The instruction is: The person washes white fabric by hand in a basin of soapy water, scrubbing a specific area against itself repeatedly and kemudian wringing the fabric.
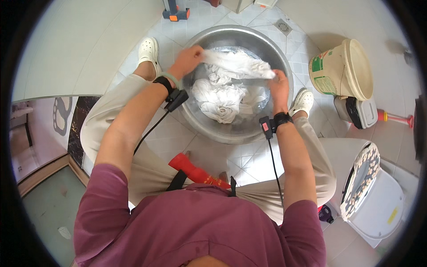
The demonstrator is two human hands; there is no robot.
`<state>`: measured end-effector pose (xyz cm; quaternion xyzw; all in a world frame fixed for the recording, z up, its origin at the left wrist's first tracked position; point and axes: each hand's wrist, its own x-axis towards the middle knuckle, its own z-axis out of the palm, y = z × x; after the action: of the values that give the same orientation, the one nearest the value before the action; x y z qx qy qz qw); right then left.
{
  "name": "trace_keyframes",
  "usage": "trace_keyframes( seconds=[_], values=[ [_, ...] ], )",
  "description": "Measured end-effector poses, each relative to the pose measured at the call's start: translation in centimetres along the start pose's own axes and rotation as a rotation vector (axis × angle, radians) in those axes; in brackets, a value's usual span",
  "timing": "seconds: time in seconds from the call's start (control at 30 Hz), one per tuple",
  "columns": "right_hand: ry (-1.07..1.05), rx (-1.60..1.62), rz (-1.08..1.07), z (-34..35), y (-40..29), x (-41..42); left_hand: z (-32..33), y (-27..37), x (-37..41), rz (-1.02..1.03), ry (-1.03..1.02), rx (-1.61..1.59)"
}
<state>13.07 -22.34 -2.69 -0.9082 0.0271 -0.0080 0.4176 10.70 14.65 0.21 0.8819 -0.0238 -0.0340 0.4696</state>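
Observation:
A large round metal basin (213, 133) stands on the floor between my feet, with water in it. My left hand (190, 60), over the basin's left side, grips one end of a white cloth (238, 63). The cloth stretches across the basin to my right hand (279, 85), which grips its other end by the right wall. Below the stretched cloth, more white fabric (218, 100) lies bunched in the water. Whether it is one piece or several I cannot tell.
A pale plastic bucket (328, 71) with a wire handle is right of the basin, beside a small lidded bin (365, 111). A toilet (380, 203) with a patterned seat cover is at the lower right. A floor drain (283, 26) lies beyond the basin. Cables run from both my wrists.

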Motion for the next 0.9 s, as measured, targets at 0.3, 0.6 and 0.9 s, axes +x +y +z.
trace_keyframes(
  seconds=[0.3, 0.6, 0.9],
  values=[
    [-0.215, -0.132, -0.428, 6.7, -0.7, -1.5, 8.1, -3.5, -7.5, 0.193, -0.583, 0.188],
    [-0.341, -0.496, -0.340, 12.7, -4.0, -4.7, 10.7, -1.1, -11.0, 0.083, -0.766, 0.155],
    [-0.277, -0.324, 0.033, 5.4, 1.3, -7.8, 11.5, 1.5, -11.8, 0.119, -0.768, 0.076]
  ],
)
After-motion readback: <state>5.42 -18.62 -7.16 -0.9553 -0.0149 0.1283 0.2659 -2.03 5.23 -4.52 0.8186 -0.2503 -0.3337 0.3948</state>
